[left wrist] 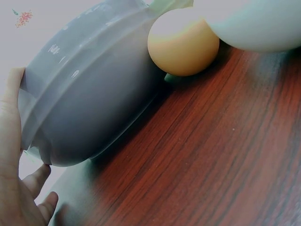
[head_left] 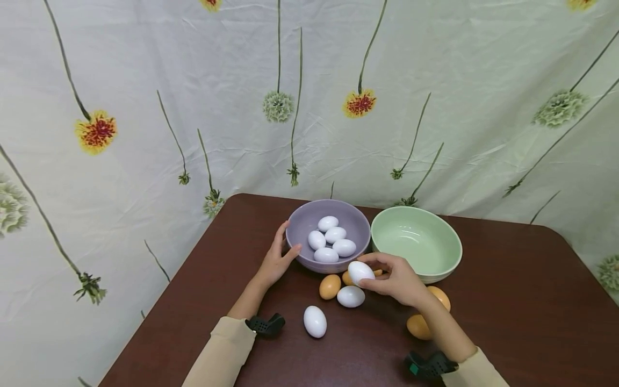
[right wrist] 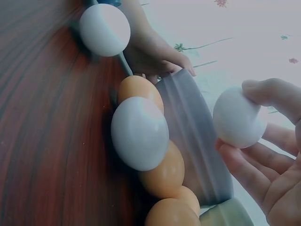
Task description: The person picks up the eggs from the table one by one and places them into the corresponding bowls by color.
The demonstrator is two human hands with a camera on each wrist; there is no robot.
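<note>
My right hand (head_left: pixel 396 280) pinches a white egg (head_left: pixel 360 273) between thumb and fingertips, close in front of the purple bowl (head_left: pixel 302 226). In the right wrist view that held egg (right wrist: pixel 239 117) overlaps the free space beside the bowl's wall. My left hand (head_left: pixel 276 262) holds the left side of the purple bowl, thumb near the rim and fingers against its outside. Several white eggs (head_left: pixel 335 235) lie inside this bowl. Just below the held egg lies another white egg (head_left: pixel 351 296), beside an orange-brown egg (head_left: pixel 330 287). A separate white egg (head_left: pixel 315 322) rests nearer me.
A light green bowl (head_left: pixel 411 242) with nothing in it stands right of the purple one. More brown eggs (head_left: pixel 419 327) lie near my right forearm, and others are partly hidden behind my right hand. The dark wooden table (head_left: pixel 522 301) reaches back to a flowered cloth (head_left: pixel 435 64).
</note>
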